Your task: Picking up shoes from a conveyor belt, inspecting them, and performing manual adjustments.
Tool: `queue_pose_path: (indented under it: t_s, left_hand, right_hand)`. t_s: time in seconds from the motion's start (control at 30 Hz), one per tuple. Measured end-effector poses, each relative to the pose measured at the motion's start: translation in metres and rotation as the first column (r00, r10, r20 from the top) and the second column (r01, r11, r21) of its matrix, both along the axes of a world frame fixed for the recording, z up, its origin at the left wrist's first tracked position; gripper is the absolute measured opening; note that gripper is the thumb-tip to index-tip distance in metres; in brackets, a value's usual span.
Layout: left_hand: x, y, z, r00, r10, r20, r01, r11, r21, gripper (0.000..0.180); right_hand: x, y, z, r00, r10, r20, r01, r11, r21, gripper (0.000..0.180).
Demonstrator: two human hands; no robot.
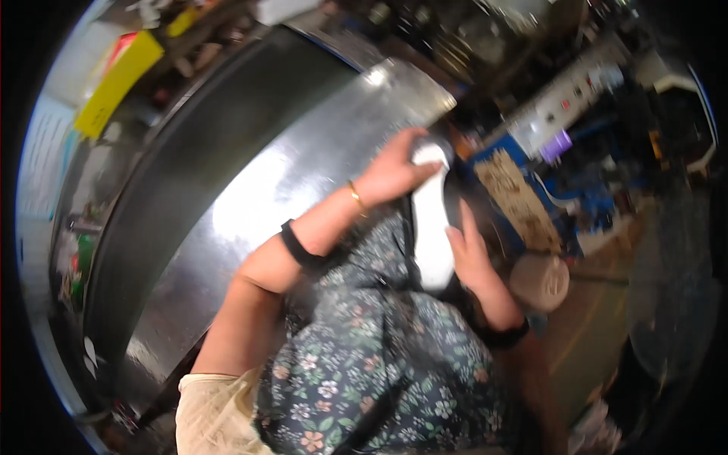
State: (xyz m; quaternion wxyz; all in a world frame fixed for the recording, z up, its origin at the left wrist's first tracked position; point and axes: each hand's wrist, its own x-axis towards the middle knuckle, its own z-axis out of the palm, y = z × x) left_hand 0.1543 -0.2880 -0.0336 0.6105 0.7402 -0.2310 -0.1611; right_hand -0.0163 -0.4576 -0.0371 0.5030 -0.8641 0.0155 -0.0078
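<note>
Between my two hands is a dark shoe with a long white sole-shaped face (432, 227) turned up toward me. My left hand (396, 168) is closed round its far end, the thumb lying on the white surface. On the near right side my right hand (472, 254) grips the shoe's edge, its thumb against the white and its fingers along the dark side. The shoe is held over the front of my floral apron (379, 356), its underside hidden. The picture is somewhat blurred.
A shiny metal work surface (265, 189) lies to the left, with a dark belt-like band (189, 144) beyond it. On the right are a pale round container (540, 283), a brown cardboard piece (516, 199) and a pale panel with buttons (565, 102). A yellow sign (120, 83) hangs far left.
</note>
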Motion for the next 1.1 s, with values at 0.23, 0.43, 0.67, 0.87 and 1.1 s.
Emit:
queue_pose_path:
  t_s: [0.23,0.43,0.67,0.87,1.1]
  left_hand:
    - [-0.034,0.003,-0.023,0.889,0.413,0.197,-0.45,0.869,0.208,0.055]
    - [-0.016,0.035,0.035,0.923,-0.042,0.382,-0.205,0.786,0.583,0.034]
    - [-0.065,0.052,-0.017,0.991,0.075,0.109,-0.089,0.988,0.13,0.066]
    - [-0.061,0.037,-0.049,0.98,0.025,-0.198,-0.098,0.923,-0.371,0.064]
    - [-0.002,0.022,-0.001,0.964,-0.062,-0.26,-0.045,0.922,-0.384,0.06]
  right_hand:
    - [0.047,0.037,0.017,0.972,-0.038,-0.234,0.186,0.734,0.653,0.057]
    - [0.051,0.061,-0.002,0.997,-0.057,-0.043,0.065,0.975,0.214,0.067]
    - [0.042,0.066,-0.026,0.987,-0.041,0.154,-0.015,0.937,0.349,0.064]
    - [0.03,0.049,-0.03,0.983,0.008,0.185,-0.066,0.949,0.31,0.069]
    - [0.019,0.012,-0.026,0.972,0.233,0.035,-0.235,0.969,0.073,0.075]
